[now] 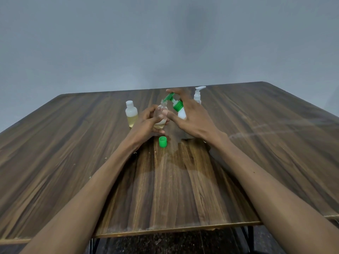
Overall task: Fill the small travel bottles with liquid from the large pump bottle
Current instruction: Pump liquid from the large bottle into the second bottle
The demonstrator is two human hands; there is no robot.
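1. A small clear travel bottle (161, 116) is held upright at frame centre by the left hand (146, 123); the fingers are curled round its body, so this grip is closed on the bottle. Pale yellowish liquid is seen in the lower part of the bottle, and its neck is uncapped.
2. The large pump bottle (178, 108), white with a green collar and green pump head, is held tilted to the left, just right of the travel bottle. Its green spout is placed at the open neck of the travel bottle.
3. The right hand (190, 116) is wrapped about the pump bottle, with the forefinger laid over the top of the pump head; this grip is closed on the pump bottle.
4. A green cap (162, 141) is set on the desk (275, 143) just below the left hand, apart from the bottles.
5. A second travel bottle (131, 114), white-capped and partly filled with yellowish liquid, is stood upright left of the left hand.
6. A white pump bottle (198, 95) is stood upright behind the right hand, toward the far desk edge.
7. A darker wet patch (176, 158) is noted on the wood-grain desk below the green cap.
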